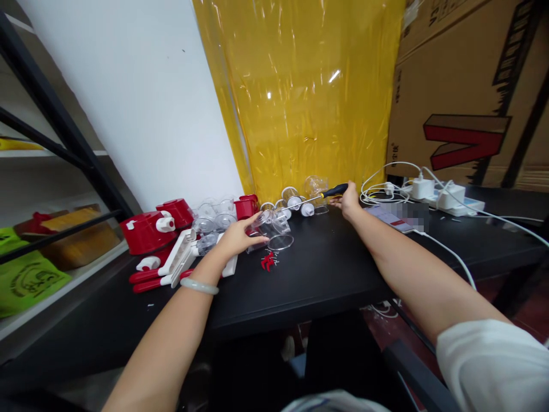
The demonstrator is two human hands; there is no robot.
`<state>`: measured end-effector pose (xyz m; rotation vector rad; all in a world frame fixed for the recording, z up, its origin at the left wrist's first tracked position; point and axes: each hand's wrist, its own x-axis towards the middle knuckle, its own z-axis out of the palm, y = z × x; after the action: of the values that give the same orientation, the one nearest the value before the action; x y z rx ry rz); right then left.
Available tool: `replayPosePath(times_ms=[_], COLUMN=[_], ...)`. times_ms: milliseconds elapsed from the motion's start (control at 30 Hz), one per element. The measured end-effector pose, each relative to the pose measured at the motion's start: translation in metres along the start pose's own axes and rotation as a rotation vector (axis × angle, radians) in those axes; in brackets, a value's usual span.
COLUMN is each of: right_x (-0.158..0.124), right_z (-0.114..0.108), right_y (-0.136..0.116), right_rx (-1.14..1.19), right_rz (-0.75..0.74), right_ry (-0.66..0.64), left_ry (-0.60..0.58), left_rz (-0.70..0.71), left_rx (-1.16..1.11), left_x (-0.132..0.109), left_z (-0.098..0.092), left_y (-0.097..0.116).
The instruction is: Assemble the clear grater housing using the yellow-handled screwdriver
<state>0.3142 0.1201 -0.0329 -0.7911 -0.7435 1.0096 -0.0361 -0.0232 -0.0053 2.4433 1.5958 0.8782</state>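
Note:
My left hand (238, 234) rests on the black table (326, 269) with its fingers closed round a clear plastic cup part (268, 226). A pale bangle sits on that wrist. Small red pieces (268, 261) lie just in front of it. My right hand (349, 200) reaches to the back of the table and grips a screwdriver (330, 192) with a black and yellow handle, its shaft pointing left toward more clear plastic cups (295, 199).
Red and white plastic housings (150, 232) and long white-red parts (171, 269) lie at the left. A phone (392, 218), chargers and white cables (429, 189) sit at the right. Yellow film and cardboard boxes stand behind. A shelf (51, 240) is at far left.

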Motion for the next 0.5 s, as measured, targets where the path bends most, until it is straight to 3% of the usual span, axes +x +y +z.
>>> replayPosePath(times_ms=[100,500], right_x=[-0.0062,-0.01], right_z=[0.0031,0.0027], right_y=[-0.0042,-0.0038], right_rx=[0.067,-0.051], right_rz=[0.08,0.013], right_ry=[0.067,0.047], left_ry=[-0.002,0.0], left_rz=[-0.006,-0.018], left_rx=[0.0,0.009], left_x=[-0.0001,-0.0007], left_z=[-0.0003,-0.0009], left_y=[-0.0008,0.0016])
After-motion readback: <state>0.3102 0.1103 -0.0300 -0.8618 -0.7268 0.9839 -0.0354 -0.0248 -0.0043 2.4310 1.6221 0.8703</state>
